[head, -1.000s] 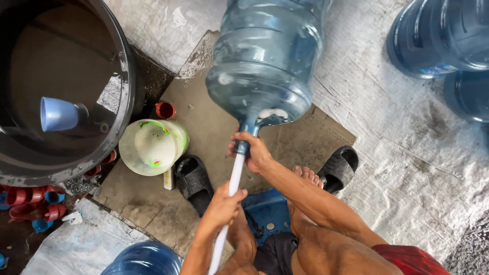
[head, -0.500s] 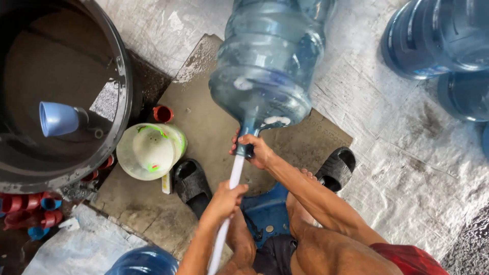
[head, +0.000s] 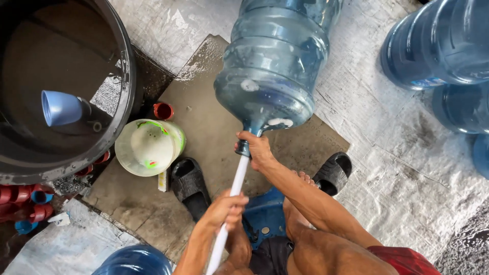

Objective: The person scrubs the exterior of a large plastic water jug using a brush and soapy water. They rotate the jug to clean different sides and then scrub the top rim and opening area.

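Near edge: left hand (head: 224, 209) closed around white plastic rod (head: 232, 203), low on its shaft. Blue plastic stool (head: 265, 216) under the legs, partly hidden. Rod runs up and slightly right into the neck of the big translucent blue plastic water jug (head: 277, 66). Right hand (head: 257, 150) wrapped closed around the jug neck where the rod enters. Jug is tilted, neck pointing near, body leaning far, held off the floor; white suds inside near the shoulder. Black rubber sandals: one left of rod (head: 189, 186), one right (head: 333, 173), both on wet brown board (head: 209, 117). Left: white plastic bucket (head: 147, 147), small red cap (head: 163, 110) just beyond it. Far left: large black round tub (head: 66, 86) with light blue plastic cup (head: 61, 108) inside. Far right: more blue water jugs (head: 438, 46) on the grey concrete floor (head: 367, 107).
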